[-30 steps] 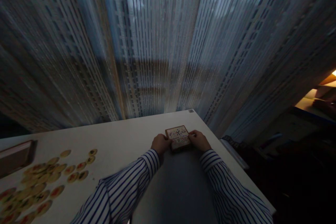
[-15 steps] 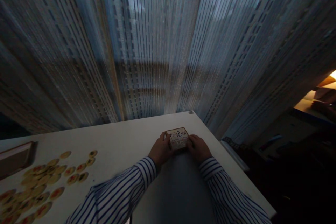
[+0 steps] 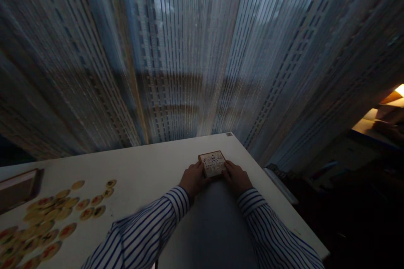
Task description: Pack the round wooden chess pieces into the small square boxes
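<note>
A small flat box [image 3: 212, 163] with a brown rim and a pale printed top lies near the far right corner of the white table. My left hand [image 3: 193, 180] is closed on its left side, fingers pressed along the edge near the front. On the opposite side my right hand [image 3: 237, 178] grips the right edge and front corner. The fingertips under and behind the box are hidden. Striped sleeves cover both forearms.
Round wooden chess pieces [image 3: 47, 214], with red or dark markings, lie scattered at the left. Behind them sits a brown-edged open box [image 3: 18, 189]. A sheer striped curtain [image 3: 189, 71] hangs behind the table [image 3: 142, 168]. A lit lamp [image 3: 399, 90] glows at far right.
The box has shifted very slightly away from me. My left hand has slid a little toward the near part of its left side, baring the far left corner.
</note>
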Available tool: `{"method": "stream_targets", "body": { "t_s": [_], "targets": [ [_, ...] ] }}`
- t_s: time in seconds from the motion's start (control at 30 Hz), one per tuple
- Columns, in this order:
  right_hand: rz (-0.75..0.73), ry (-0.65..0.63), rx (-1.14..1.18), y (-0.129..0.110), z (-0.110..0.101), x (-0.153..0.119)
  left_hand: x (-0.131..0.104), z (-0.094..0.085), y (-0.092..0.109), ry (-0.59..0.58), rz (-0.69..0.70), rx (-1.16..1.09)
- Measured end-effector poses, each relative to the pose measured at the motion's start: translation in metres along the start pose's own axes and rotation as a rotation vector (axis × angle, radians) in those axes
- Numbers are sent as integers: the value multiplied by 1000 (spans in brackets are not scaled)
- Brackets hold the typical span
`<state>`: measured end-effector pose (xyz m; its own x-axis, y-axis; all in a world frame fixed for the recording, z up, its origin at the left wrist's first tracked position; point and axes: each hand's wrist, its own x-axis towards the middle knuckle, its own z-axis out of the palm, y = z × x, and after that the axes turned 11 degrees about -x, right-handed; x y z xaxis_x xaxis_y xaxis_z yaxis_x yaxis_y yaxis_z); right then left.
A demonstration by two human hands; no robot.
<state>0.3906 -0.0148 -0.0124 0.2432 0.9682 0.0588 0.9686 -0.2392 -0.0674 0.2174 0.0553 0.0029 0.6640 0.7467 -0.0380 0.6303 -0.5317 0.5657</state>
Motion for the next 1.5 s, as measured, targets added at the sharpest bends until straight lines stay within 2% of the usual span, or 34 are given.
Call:
{"method": "stream_targets", "body": {
  "t_s": [0.47, 1.5],
  "targets": [
    [-39, -14, 55, 9, 3, 0, -4, 0, 1, 36, 55, 65],
    [-27, -55, 8, 2, -2, -1, -3, 4, 0, 56, 74, 99]
  ]
}}
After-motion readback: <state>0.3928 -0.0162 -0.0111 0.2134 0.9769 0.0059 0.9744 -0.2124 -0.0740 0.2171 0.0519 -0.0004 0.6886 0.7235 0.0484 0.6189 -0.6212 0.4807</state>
